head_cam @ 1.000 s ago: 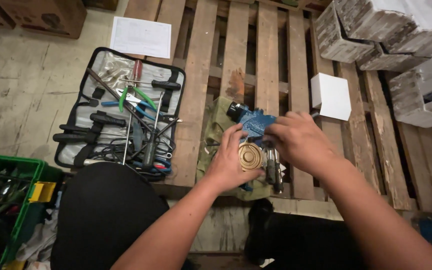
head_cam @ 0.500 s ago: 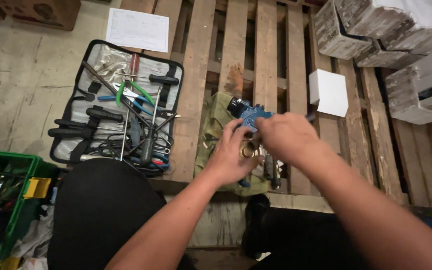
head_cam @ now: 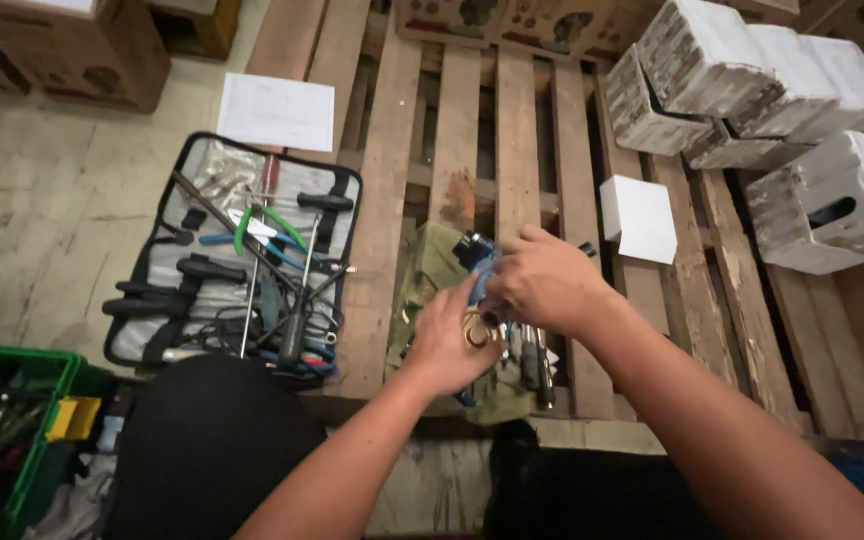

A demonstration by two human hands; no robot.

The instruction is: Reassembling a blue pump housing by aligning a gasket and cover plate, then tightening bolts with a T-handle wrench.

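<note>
My left hand [head_cam: 449,343] grips a round brass part [head_cam: 476,331] over an olive cloth [head_cam: 435,268] spread on a wooden pallet [head_cam: 455,130]. My right hand [head_cam: 544,281] closes over a blue and black device [head_cam: 475,258] just above the brass part, and the two hands touch. Several metal sockets or bits [head_cam: 533,355] lie on the cloth under my right wrist. Most of the blue device is hidden by my fingers.
An open tool case [head_cam: 235,262] with pliers, screwdrivers and wrenches lies on the left. A green crate [head_cam: 4,424] of tools is at the lower left. A small white box [head_cam: 639,217] and worn white cartons [head_cam: 752,90] sit on the right. A paper sheet [head_cam: 275,111] lies beyond the case.
My right hand has moved in over the blue device and the brass part, covering more of both. The left hand keeps its grip with little movement.
</note>
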